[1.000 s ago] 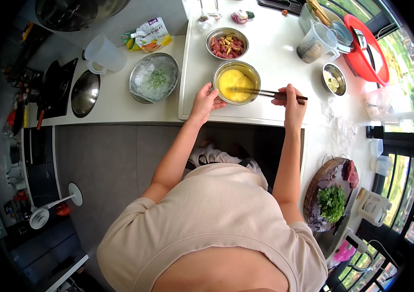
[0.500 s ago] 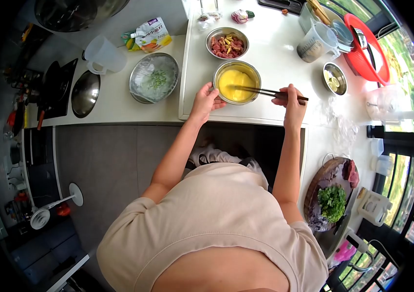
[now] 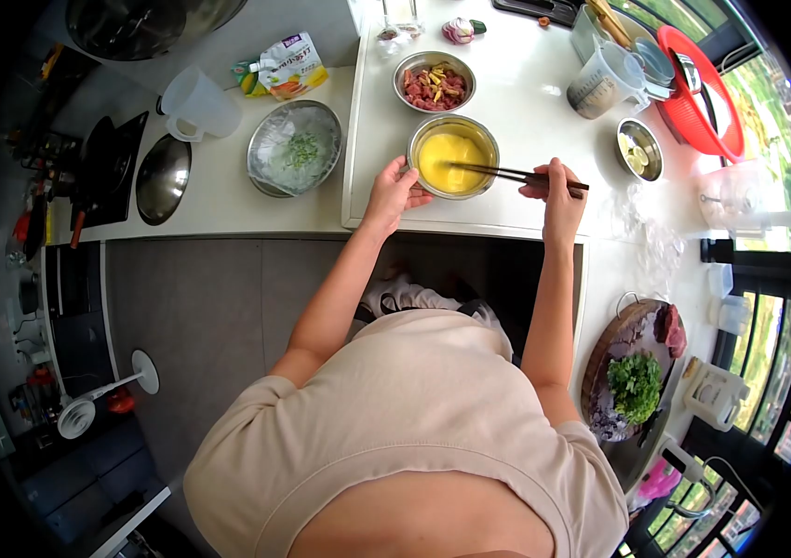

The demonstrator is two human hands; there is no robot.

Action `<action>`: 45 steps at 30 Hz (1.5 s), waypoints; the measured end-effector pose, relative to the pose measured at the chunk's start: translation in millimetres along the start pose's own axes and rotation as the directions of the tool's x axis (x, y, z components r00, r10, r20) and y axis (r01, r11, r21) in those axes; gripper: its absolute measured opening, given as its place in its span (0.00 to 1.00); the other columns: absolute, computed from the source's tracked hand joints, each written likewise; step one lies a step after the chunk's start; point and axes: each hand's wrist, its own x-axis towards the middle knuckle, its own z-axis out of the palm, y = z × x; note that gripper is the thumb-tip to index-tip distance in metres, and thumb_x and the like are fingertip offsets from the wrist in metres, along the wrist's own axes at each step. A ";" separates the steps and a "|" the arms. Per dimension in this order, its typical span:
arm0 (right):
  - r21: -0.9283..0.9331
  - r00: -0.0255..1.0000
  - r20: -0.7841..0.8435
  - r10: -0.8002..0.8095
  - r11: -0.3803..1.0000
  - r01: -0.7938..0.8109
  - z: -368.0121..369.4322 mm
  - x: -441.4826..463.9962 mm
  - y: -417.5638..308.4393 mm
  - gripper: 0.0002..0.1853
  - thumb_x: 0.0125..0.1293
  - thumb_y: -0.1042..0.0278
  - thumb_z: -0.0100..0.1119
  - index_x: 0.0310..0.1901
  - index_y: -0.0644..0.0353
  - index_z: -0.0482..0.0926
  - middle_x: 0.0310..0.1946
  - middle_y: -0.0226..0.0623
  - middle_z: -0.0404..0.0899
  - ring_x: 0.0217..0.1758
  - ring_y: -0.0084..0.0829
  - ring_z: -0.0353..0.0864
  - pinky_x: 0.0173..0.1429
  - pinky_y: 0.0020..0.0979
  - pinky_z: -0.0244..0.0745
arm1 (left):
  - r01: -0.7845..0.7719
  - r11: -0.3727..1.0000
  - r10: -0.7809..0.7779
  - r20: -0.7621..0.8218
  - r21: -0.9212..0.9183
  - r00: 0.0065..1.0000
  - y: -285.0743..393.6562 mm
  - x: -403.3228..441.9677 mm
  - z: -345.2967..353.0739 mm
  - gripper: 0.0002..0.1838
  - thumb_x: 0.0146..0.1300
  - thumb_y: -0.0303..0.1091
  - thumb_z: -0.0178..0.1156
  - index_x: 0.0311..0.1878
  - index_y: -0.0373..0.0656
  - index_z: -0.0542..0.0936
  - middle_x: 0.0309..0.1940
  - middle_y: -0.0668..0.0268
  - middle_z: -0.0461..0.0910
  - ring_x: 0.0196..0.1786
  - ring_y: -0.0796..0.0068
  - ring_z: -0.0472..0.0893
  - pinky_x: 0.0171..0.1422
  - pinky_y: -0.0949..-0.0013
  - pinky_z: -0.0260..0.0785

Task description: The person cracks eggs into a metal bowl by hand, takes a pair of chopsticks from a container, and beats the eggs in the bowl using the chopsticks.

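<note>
Grips left side of round silver metal bowl (image 3: 454,125) of yellow liquid (image 3: 438,152) in fingers of left hand (image 3: 392,197), clamping dark slender chopsticks (image 3: 511,174) between fingers of right hand (image 3: 559,195).

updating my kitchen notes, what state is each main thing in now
Near bowl: uncovered, part-filled with yellow liquid
Chopsticks: tips in the liquid, held by the right hand
Far bowl: uncovered, holding reddish pieces
Small bowl: uncovered, pale slices inside
Leafy greens: heaped on the round board
Left bowl: green bits visible, covering unclear
</note>
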 end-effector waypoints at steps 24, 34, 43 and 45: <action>0.022 0.997 -0.029 -0.076 0.997 0.076 4.7 0.3 8.8 0.17 0.69 0.62 0.54 0.33 0.71 0.80 0.26 0.40 0.80 0.25 0.30 0.84 0.32 0.24 0.79 | 0.014 1.000 -0.014 -0.001 -0.017 1.000 -1.1 -0.3 -0.2 0.17 0.72 0.32 0.48 0.61 0.38 0.66 0.40 0.60 0.80 0.35 0.71 0.84 0.39 0.70 0.81; -0.073 0.988 0.139 0.067 0.996 -0.057 -2.3 1.5 4.1 0.19 0.71 0.59 0.52 0.35 0.71 0.81 0.26 0.42 0.81 0.24 0.30 0.83 0.34 0.25 0.80 | 0.006 1.000 -0.006 0.003 -0.027 1.000 -3.2 0.8 -1.2 0.17 0.72 0.32 0.47 0.61 0.38 0.67 0.39 0.60 0.80 0.34 0.71 0.84 0.38 0.70 0.81; -0.045 0.991 0.115 0.061 0.997 -0.057 -4.5 -2.9 -3.2 0.19 0.70 0.60 0.53 0.34 0.72 0.81 0.25 0.41 0.81 0.24 0.30 0.84 0.31 0.24 0.78 | 0.010 1.000 -0.010 0.001 -0.004 1.000 -1.6 -0.2 -1.2 0.17 0.72 0.32 0.49 0.61 0.39 0.66 0.43 0.62 0.79 0.37 0.71 0.83 0.41 0.69 0.81; 0.041 1.000 -0.018 0.000 0.999 0.001 -0.8 -2.7 -3.7 0.19 0.70 0.60 0.53 0.34 0.72 0.81 0.25 0.40 0.81 0.23 0.30 0.84 0.31 0.24 0.78 | 0.012 1.000 -0.012 -0.003 -0.014 1.000 -1.6 -0.6 0.7 0.17 0.72 0.32 0.48 0.61 0.38 0.66 0.41 0.61 0.79 0.36 0.72 0.83 0.39 0.70 0.81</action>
